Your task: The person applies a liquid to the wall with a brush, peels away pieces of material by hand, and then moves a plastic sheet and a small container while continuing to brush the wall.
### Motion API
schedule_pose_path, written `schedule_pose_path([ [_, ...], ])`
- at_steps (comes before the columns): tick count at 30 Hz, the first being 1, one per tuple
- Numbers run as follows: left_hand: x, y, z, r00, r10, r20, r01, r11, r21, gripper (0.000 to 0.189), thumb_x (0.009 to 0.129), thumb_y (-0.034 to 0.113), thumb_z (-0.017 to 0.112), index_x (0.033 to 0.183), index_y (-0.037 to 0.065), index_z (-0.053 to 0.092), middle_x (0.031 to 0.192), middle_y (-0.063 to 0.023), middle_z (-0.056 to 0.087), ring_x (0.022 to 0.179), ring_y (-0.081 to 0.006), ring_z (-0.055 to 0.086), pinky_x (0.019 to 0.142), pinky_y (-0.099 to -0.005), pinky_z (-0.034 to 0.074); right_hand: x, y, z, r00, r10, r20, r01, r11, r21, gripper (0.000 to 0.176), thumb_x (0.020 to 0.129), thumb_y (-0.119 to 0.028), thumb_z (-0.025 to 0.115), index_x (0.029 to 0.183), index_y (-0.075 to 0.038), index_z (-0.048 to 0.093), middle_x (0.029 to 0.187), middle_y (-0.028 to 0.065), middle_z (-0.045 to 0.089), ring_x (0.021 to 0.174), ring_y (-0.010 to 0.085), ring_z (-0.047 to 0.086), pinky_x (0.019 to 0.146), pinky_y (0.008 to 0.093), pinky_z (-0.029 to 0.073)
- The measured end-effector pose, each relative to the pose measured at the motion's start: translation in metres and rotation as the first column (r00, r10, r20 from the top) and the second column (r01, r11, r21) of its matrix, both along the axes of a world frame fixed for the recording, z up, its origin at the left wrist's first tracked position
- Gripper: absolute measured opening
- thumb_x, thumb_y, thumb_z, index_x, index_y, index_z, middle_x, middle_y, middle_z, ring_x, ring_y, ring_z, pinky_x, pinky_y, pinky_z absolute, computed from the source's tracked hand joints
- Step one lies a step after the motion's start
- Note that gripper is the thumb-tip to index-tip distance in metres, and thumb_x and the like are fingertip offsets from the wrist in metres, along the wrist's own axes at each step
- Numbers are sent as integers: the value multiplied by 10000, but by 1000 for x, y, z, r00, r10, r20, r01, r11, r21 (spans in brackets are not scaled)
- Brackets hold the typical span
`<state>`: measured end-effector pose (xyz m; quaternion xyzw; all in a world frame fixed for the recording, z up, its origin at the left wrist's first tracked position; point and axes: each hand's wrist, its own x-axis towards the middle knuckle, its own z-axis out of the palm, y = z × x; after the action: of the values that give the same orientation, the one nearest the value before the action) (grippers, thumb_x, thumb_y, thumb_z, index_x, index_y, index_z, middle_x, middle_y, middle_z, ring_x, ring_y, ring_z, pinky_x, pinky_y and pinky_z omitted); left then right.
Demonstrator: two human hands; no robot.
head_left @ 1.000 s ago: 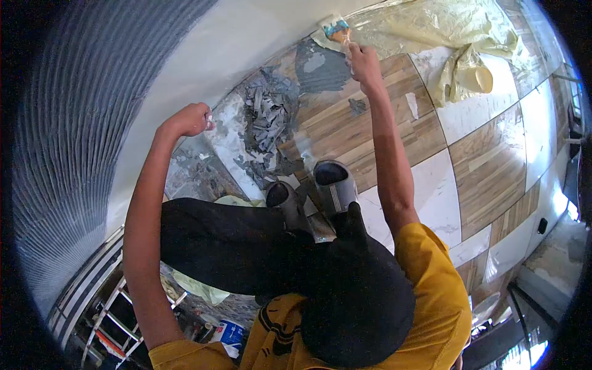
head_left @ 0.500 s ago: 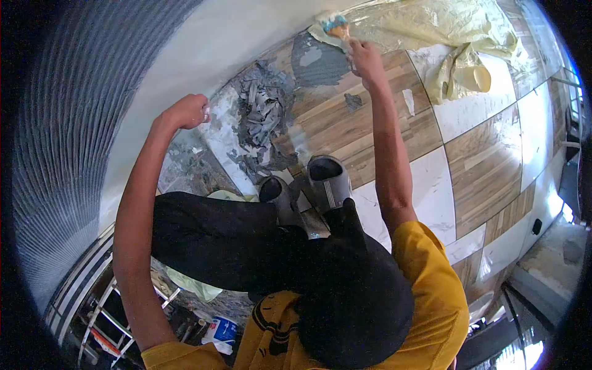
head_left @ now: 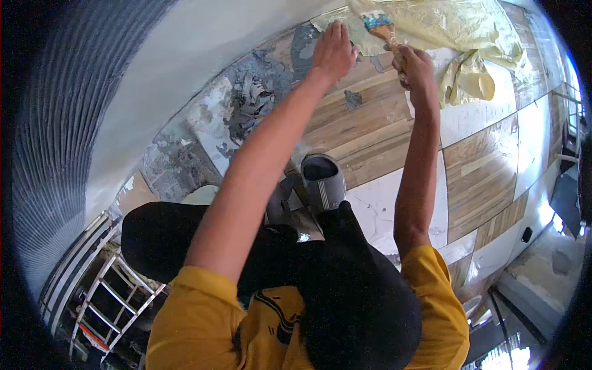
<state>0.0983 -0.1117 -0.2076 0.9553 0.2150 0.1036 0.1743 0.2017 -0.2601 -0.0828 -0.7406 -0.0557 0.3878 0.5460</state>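
Out there, I have my right hand [head_left: 416,69] curled tight. Left of it, my left hand [head_left: 333,57] is open, fingers [head_left: 336,34] together. Both arms [head_left: 419,163] reach forward.

From my left hand [head_left: 335,54], the wall [head_left: 234,34] blocks ten o'clock, grey scraps [head_left: 250,94] clutter eight; wood-look tile [head_left: 361,135] leaves passage at five.

hands [head_left: 335,54], two; forearms [head_left: 268,142], two; yellow sleeves [head_left: 206,320], two — paintbrush [head_left: 378,26], one; crumpled sheet [head_left: 447,23], one; ladder [head_left: 117,296], one
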Motion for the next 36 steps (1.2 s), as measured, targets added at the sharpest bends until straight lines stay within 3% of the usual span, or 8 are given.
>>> schedule_pose_path([
  [8,-1,-3,-10,997,66,-37,-65,997,42,634,901,346,593,1337,-88,439,1358,-223,469,1277,-336,452,1088,-481,343,11,22,-25,957,270,105,-255,957,-139,313,945,-308,507,917,-56,691,627,-53,470,505,53,384,457,247,268],
  [10,-2,4,6,962,15,-273,-45,994,-102,633,899,357,593,1330,-82,446,1367,-222,468,1286,-338,446,1101,-486,325,10,30,-31,943,317,96,-300,941,-160,302,940,-311,518,887,-65,683,636,-55,477,510,55,388,459,248,272],
  [11,-4,9,4,962,24,-272,-53,994,-97,633,899,357,593,1330,-82,446,1367,-222,468,1286,-338,446,1101,-486,325,9,30,-34,962,269,50,-262,957,-124,290,933,-312,531,866,-65,670,645,-52,483,514,57,391,463,247,277],
  [13,-12,15,-16,986,165,22,-167,978,123,633,909,371,573,1341,-71,438,1389,-220,455,1302,-336,431,1113,-506,301,1,30,-23,974,226,-3,-225,970,-96,282,925,-312,545,844,-66,656,655,-50,489,517,58,394,466,246,282],
  [15,-20,24,-28,990,136,30,-139,980,142,638,913,383,565,1346,-67,433,1397,-214,451,1310,-332,423,1117,-519,288,-3,28,-5,996,81,22,-78,987,-140,255,918,-297,559,871,-64,652,670,-43,492,530,58,399,462,240,281],
  [22,-18,27,-28,994,111,3,-110,986,126,625,932,407,542,1355,-38,429,1391,-183,458,1324,-303,410,1118,-550,264,10,23,-22,992,122,-9,-122,987,-107,309,905,-297,553,969,-63,745,597,-41,463,467,66,325,435,263,233],
  [27,-20,25,-23,995,98,-15,-95,984,148,606,927,403,551,1340,-28,448,1380,-175,469,1314,-299,420,1101,-569,281,3,38,-30,972,229,-52,-233,965,-123,261,906,-293,574,793,-64,626,637,-39,471,500,54,373,444,232,269],
  [36,-28,15,-15,995,100,-28,-93,978,189,627,928,399,545,1362,-38,430,1405,-184,455,1351,-298,387,1098,-589,283,15,56,-52,925,380,31,-369,913,-176,282,905,-288,568,726,-71,578,608,-37,447,488,64,360,441,255,262],
])
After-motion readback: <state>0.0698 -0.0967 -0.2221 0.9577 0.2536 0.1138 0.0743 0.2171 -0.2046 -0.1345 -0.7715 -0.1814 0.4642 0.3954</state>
